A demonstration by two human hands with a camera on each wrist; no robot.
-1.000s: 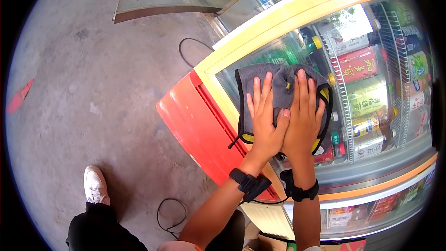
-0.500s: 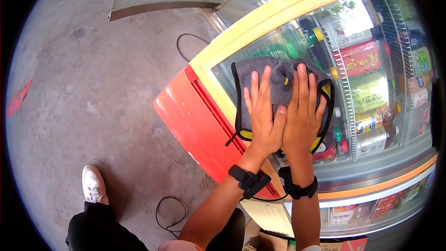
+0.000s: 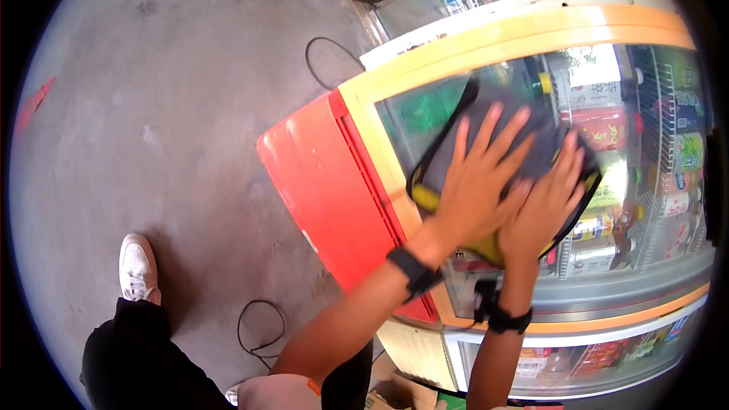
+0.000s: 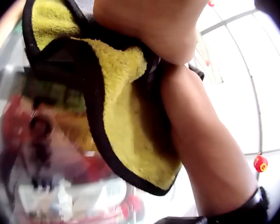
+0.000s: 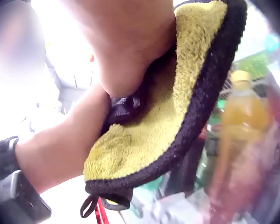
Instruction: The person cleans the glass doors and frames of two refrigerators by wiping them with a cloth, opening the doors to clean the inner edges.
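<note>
Both hands lie flat on a grey cloth [image 3: 444,159] with a black border and yellow underside, pressed against the glass door [image 3: 425,118] of a drinks fridge. The left hand [image 3: 478,190] has its fingers straight and spread over the cloth's middle. Beside it, the right hand [image 3: 539,216] stretches its fingers toward the cloth's right part, the two thumbs close together. In the left wrist view the yellow side of the cloth [image 4: 135,135] hangs folded below the hand. A loop dangles from the cloth's corner [image 5: 112,158] in the right wrist view.
Bottled drinks [image 3: 600,133] stand on wire racks behind the glass. A red panel [image 3: 326,190] adjoins the fridge's yellow frame [image 3: 364,114]. Black cable [image 3: 262,330] lies on the concrete floor [image 3: 205,159], near the person's white shoe [image 3: 137,266]. A lower glass case [image 3: 577,364] holds packets.
Both hands have slid the cloth right and slightly down across the glass, and the cloth has tilted. The hands now lean to the right, blurred by motion. The head view has shifted a little.
</note>
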